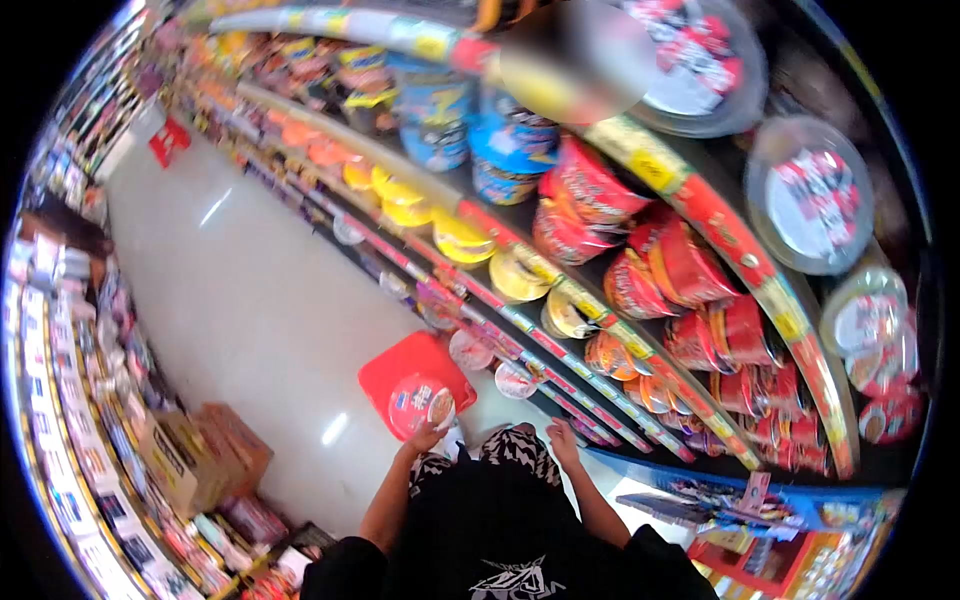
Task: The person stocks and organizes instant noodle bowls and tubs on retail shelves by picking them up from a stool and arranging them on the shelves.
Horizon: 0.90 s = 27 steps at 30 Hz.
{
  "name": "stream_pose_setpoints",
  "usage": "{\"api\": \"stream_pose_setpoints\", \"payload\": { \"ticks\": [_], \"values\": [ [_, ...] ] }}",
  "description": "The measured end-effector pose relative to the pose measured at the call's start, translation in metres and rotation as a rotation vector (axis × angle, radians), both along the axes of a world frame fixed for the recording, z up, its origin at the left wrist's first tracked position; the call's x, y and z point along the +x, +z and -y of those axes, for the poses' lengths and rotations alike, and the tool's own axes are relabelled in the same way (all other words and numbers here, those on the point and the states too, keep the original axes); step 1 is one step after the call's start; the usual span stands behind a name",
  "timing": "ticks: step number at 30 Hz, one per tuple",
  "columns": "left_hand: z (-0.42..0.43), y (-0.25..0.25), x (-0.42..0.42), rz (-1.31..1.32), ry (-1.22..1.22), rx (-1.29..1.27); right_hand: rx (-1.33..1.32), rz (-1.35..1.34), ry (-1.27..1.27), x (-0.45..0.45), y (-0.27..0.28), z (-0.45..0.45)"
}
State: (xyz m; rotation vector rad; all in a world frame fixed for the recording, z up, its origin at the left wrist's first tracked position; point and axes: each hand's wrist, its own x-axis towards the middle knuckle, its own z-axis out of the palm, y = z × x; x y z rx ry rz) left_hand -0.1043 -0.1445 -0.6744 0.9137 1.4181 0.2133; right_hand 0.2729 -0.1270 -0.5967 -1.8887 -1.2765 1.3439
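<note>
A round instant noodle bowl (412, 398) with a red and white lid shows in front of my knees, over a red plastic stool (385, 360). My left hand (429, 437) has its fingers closed at the bowl's near rim, and the bowl's underside is hidden. My right hand (563, 442) is beside my right knee with its fingers apart, holding nothing. Closest to it is the lower end of the shelf. Two more lidded noodle cups (515, 380) sit at the low shelf edge, right of the stool.
Shelves on my right carry red noodle cups (690, 260), blue cups (512, 150), yellow-lidded cups (460, 238) and clear-covered bowls (810, 195). Price strips (655, 165) line the shelf edges. Cardboard boxes (205, 455) stand on the left along the grey aisle floor (270, 300). A red object (170, 142) lies far down it.
</note>
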Motion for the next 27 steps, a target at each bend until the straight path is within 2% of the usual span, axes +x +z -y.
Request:
{"api": "stream_pose_setpoints", "payload": {
  "ticks": [1, 2, 4, 5, 6, 7, 9, 11, 12, 14, 17, 19, 20, 22, 23, 24, 25, 27],
  "values": [
    [-0.011, -0.009, 0.005, 0.031, -0.049, 0.124, -0.024, -0.015, -0.135, 0.011, 0.001, 0.005],
    [-0.023, -0.001, 0.012, 0.101, -0.060, 0.102, 0.021, -0.063, -0.220, 0.017, 0.007, 0.006],
    [-0.047, 0.043, 0.031, 0.247, -0.118, 0.114, 0.112, -0.151, -0.410, 0.028, 0.025, 0.021],
    [-0.058, 0.069, 0.043, 0.327, -0.160, 0.147, 0.195, -0.124, -0.421, 0.033, 0.030, 0.027],
    [-0.066, 0.073, 0.056, 0.374, -0.254, 0.241, 0.273, -0.092, -0.434, 0.038, 0.035, 0.030],
    [-0.072, 0.070, 0.073, 0.489, -0.224, 0.191, 0.347, -0.054, -0.445, 0.042, 0.041, 0.034],
    [-0.087, 0.096, 0.106, 0.535, -0.367, 0.211, 0.423, 0.059, -0.506, 0.038, 0.085, 0.036],
    [-0.098, 0.169, 0.146, 0.806, -0.460, 0.292, 0.437, 0.110, -0.526, 0.036, 0.159, 0.029],
    [-0.102, 0.217, 0.166, 0.941, -0.492, 0.324, 0.577, 0.172, -0.521, 0.040, 0.181, 0.028],
    [-0.107, 0.327, 0.196, 1.082, -0.566, 0.309, 0.672, 0.292, -0.474, 0.058, 0.234, 0.026],
    [-0.113, 0.463, 0.227, 1.096, -0.772, 0.581, 0.989, 0.596, -0.402, 0.084, 0.334, 0.024],
    [-0.116, 0.523, 0.253, 1.020, -0.810, 0.900, 1.226, 0.679, -0.389, 0.110, 0.387, 0.026],
    [-0.114, 0.549, 0.272, 0.982, -0.703, 1.092, 1.324, 0.713, -0.392, 0.122, 0.413, 0.024],
    [-0.118, 0.591, 0.312, 0.958, -0.633, 1.296, 1.502, 0.772, -0.385, 0.147, 0.462, 0.020],
    [-0.123, 0.610, 0.330, 0.849, -0.667, 1.404, 1.584, 0.801, -0.375, 0.161, 0.484, 0.014],
    [-0.126, 0.624, 0.351, 0.764, -0.635, 1.605, 1.591, 0.849, -0.422, 0.174, 0.500, 0.008],
    [-0.135, 0.631, 0.375, 0.794, -0.576, 1.798, 1.595, 0.896, -0.467, 0.185, 0.515, 0.002],
    [-0.144, 0.647, 0.409, 0.700, -0.553, 1.931, 1.687, 0.925, -0.479, 0.204, 0.551, -0.013]
  ]
}}
